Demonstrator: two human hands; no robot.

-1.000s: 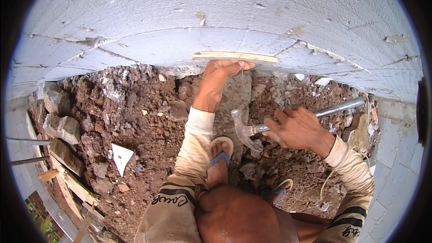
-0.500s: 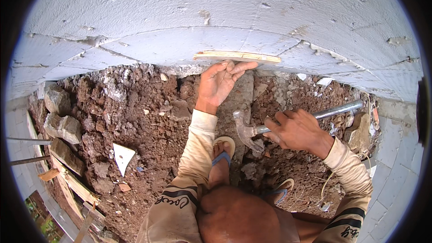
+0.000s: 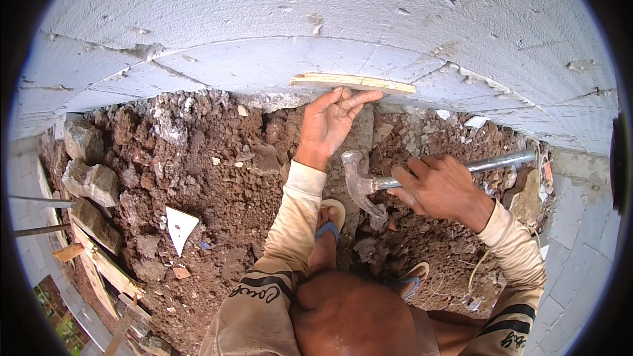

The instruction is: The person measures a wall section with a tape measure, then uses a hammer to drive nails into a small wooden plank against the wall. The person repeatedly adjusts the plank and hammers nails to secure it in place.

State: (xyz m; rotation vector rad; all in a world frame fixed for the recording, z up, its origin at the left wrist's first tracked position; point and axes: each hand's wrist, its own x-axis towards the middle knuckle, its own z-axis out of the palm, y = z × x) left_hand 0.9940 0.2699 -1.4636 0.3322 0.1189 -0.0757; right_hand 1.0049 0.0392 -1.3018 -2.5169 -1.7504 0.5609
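A short, pale wooden strip [image 3: 353, 82] lies lengthwise against the grey block wall, a little above the soil. Just below its near edge is my left hand [image 3: 328, 123], palm turned up, thumb and fingertips pinched together close against the strip. Whatever is between those fingertips is too small to make out. My right hand [image 3: 443, 188] is wrapped round the metal handle of a claw hammer [image 3: 361, 183], lower and to the right. The hammer's head points left, apart from the wall and the strip, over the soil.
The block wall [image 3: 264, 0] curves across the far side. Rough brown soil [image 3: 217, 211] covers the ground, with a white triangular shard [image 3: 180, 229] on it. Stones [image 3: 92, 183] and wooden boards [image 3: 105, 264] line the left. Another stone [image 3: 525, 196] sits at right. My sandalled feet stand between.
The view has shifted slightly, so both hands and the strip appear a little further right. Both hands keep nearly the same pose, and the hammer stays in my right hand.
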